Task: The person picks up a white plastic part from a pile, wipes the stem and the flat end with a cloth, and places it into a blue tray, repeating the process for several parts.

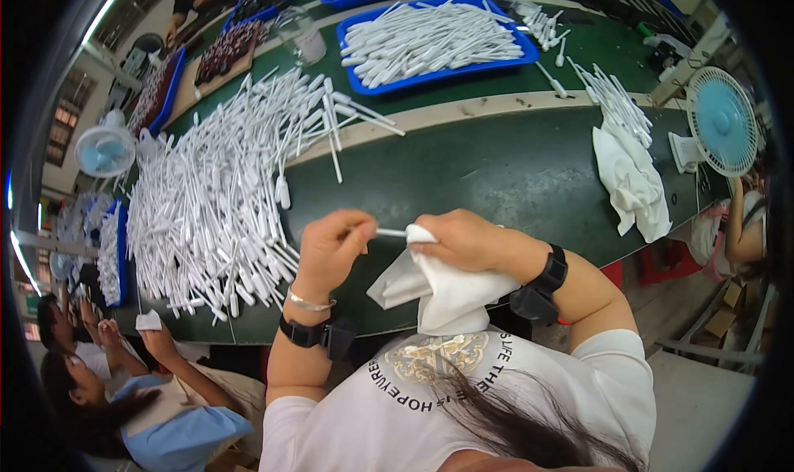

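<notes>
Between my hands runs a thin white stick, level over the dark green table near its front edge. One end is pinched in the closed fingers of my left hand. My right hand grips a white cloth that is folded around the stick's other end and hides it; the rest of the cloth hangs down in front of my shirt. To the left spreads a big heap of white sticks, each with a thicker end, close beside my left hand.
Beyond a pale strip sits a blue tray of similar sticks. At right lie a smaller bunch of sticks, a second white cloth and a fan. A clear jar stands behind the heap. Co-workers sit at left.
</notes>
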{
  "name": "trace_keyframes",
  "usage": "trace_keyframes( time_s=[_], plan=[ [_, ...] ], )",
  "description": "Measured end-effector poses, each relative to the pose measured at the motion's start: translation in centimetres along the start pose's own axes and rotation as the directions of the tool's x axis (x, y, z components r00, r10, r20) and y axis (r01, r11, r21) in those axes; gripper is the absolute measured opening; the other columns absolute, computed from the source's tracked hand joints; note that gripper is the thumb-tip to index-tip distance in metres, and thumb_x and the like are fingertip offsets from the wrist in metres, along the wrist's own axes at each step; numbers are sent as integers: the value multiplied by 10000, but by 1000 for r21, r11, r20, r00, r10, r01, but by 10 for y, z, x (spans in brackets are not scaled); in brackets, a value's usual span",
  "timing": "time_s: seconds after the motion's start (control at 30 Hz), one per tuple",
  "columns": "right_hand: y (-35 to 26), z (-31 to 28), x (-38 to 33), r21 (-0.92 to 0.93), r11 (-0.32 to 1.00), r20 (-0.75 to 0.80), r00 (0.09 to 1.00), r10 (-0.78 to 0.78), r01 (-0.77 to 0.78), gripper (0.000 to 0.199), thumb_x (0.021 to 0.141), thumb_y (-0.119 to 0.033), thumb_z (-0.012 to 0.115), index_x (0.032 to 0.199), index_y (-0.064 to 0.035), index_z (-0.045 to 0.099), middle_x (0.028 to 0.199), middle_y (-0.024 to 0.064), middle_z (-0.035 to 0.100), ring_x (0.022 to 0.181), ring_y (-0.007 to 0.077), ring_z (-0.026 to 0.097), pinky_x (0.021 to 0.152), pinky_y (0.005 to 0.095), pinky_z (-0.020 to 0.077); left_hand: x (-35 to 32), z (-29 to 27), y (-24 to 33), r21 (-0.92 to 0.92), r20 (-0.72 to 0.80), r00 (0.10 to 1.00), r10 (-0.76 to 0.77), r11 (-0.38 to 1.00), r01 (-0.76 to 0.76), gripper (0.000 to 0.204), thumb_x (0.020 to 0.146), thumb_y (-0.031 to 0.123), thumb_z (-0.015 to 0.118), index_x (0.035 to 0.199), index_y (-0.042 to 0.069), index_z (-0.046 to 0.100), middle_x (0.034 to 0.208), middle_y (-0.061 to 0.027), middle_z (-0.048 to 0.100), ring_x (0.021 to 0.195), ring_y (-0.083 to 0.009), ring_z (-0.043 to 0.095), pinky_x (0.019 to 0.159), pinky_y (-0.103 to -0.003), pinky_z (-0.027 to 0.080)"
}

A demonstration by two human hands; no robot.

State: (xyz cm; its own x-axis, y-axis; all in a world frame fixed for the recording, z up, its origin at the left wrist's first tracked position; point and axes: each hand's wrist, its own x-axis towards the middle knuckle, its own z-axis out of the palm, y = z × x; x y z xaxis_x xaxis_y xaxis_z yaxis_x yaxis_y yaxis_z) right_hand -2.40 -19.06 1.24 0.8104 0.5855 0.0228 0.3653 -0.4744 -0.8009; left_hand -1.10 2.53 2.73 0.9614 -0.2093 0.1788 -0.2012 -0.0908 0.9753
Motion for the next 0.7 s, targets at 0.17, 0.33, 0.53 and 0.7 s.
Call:
trace_keyframes(
  time_s=[0.17, 0.33, 0.53, 0.7],
  plan=[
    [14, -19, -3, 297, 954, -50, 998, -33, 47, 228, 843, -270, 508, 868, -43, 513, 703, 140, 555, 634, 267, 557, 586, 341, 428, 5, -3, 23, 473, 281, 960, 13, 868, -150, 103, 773, 58, 563, 852, -4, 586, 604, -68, 547, 486, -140, 516, 461, -249, 399],
    [19, -32, -6, 685, 724, -318, 928, 193, 84, 230, 870, -265, 490, 895, -41, 534, 757, 35, 572, 667, 129, 554, 605, 265, 441, 25, -4, 44, 580, 361, 932, -8, 785, -218, 122, 796, 46, 517, 879, -2, 591, 636, -50, 563, 490, -99, 490, 466, -218, 392],
    [16, -61, -9, 904, 168, -425, 773, 472, 394, 227, 885, -265, 461, 874, -49, 530, 749, 5, 544, 642, 79, 514, 581, 219, 428, 68, 32, 39, 522, 399, 916, -29, 829, -201, 132, 816, 87, 505, 878, -1, 580, 604, -50, 553, 492, -97, 485, 474, -220, 390],
    [43, -56, -11, 940, -208, -199, 929, 311, 271, 238, 869, -247, 493, 968, -32, 509, 839, 19, 567, 699, 95, 551, 596, 258, 471, 112, 81, 38, 411, 432, 901, -25, 895, -172, 146, 840, 126, 479, 841, 7, 564, 583, -67, 535, 520, -111, 489, 512, -232, 393]
  ],
)
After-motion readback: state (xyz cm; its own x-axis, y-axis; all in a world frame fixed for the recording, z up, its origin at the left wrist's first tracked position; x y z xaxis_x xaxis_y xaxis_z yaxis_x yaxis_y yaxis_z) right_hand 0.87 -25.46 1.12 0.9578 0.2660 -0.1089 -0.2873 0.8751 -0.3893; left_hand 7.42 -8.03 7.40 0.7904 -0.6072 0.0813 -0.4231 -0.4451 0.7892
